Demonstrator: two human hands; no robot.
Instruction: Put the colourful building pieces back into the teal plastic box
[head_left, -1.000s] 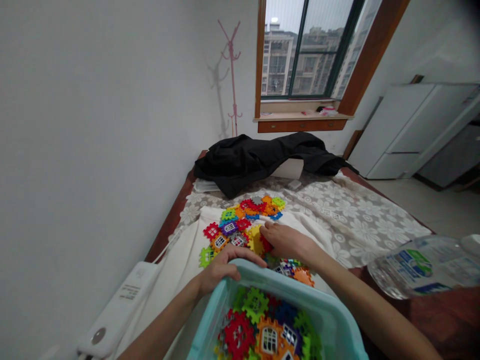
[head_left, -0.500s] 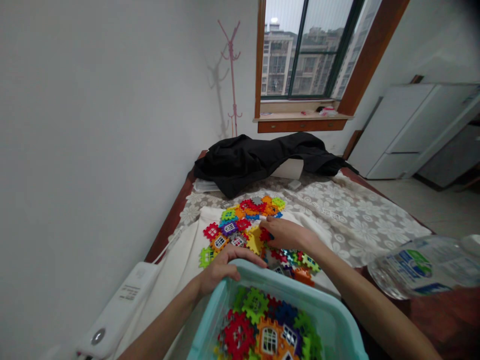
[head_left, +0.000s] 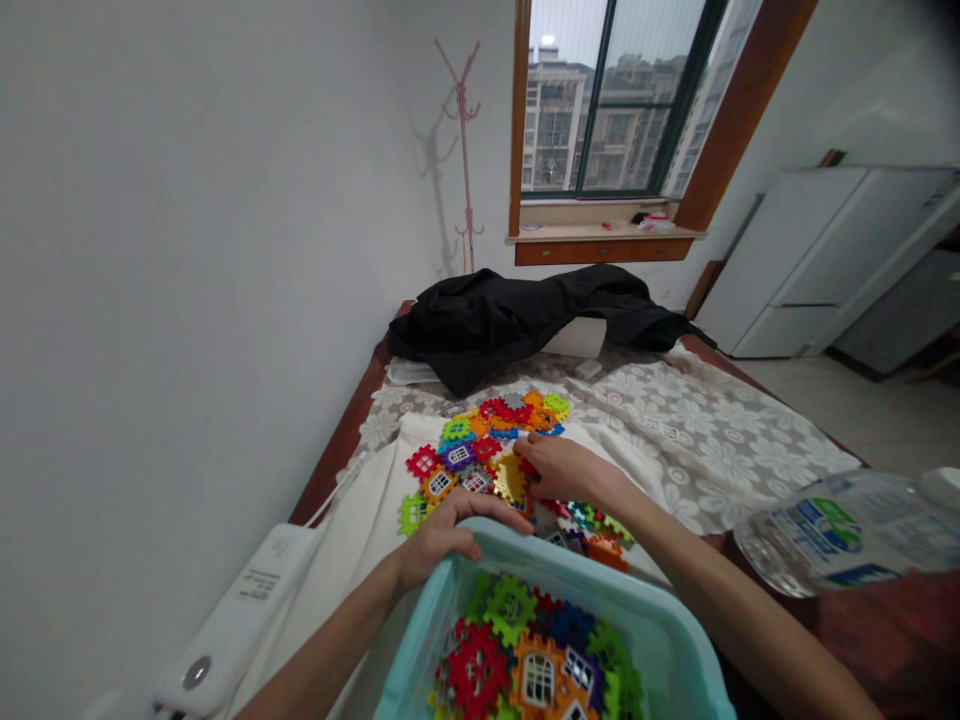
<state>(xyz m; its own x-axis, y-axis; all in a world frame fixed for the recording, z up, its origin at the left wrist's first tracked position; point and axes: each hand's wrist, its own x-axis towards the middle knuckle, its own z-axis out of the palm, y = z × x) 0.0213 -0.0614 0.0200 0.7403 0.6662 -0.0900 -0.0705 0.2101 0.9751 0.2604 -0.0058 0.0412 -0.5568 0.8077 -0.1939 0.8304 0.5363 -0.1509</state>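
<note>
My left hand (head_left: 442, 535) curls over the far rim of a light teal plastic bin (head_left: 660, 625) that holds several colourful interlocking toy tiles (head_left: 517, 660). My right hand (head_left: 566, 468) reaches past the bin, fingers closed on a yellow tile (head_left: 511, 480) at the edge of a spread of loose coloured tiles (head_left: 487, 435). These lie on a white cloth (head_left: 375, 510) on the table. More tiles (head_left: 592, 530) sit under my right wrist.
A black jacket (head_left: 525, 315) lies at the far end of the lace-covered table (head_left: 712, 430). A clear water bottle (head_left: 840, 535) lies at the right, a white power strip (head_left: 240, 610) at the left near the wall. A pink coat rack (head_left: 465, 150) and a window stand beyond.
My right hand has moved slightly away from me and lifted the edge of the yellow tile, uncovering tiles beneath my wrist. My left hand has stayed on the bin's rim.
</note>
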